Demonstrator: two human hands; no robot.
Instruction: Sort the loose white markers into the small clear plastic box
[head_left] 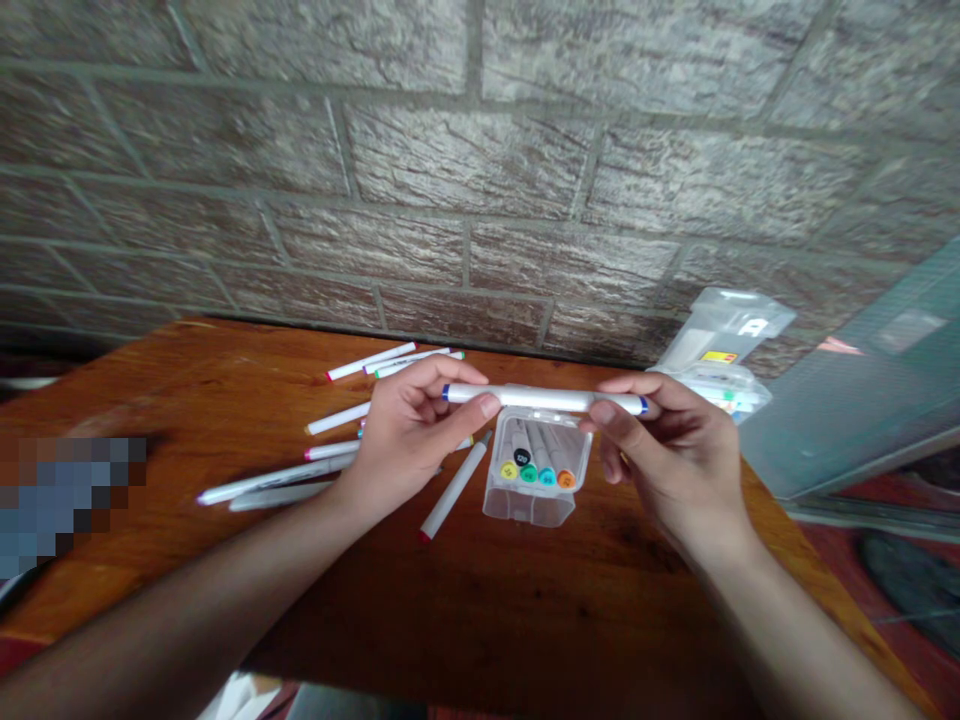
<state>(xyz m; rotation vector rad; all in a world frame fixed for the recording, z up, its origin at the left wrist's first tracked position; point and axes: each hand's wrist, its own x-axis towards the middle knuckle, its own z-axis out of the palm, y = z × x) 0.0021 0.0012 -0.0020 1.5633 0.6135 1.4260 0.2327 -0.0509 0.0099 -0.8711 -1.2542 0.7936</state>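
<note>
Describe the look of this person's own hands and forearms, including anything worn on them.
The left hand and right hand are ungloved, with no rings visible. The left forearm and right forearm narrow toward the wrists; no sleeve, watch or bracelet shows.

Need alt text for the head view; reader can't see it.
The left hand and right hand hold a blue-ended white marker near a clear case of markers. Loose markers lie on the wooden table by a brick wall.
</note>
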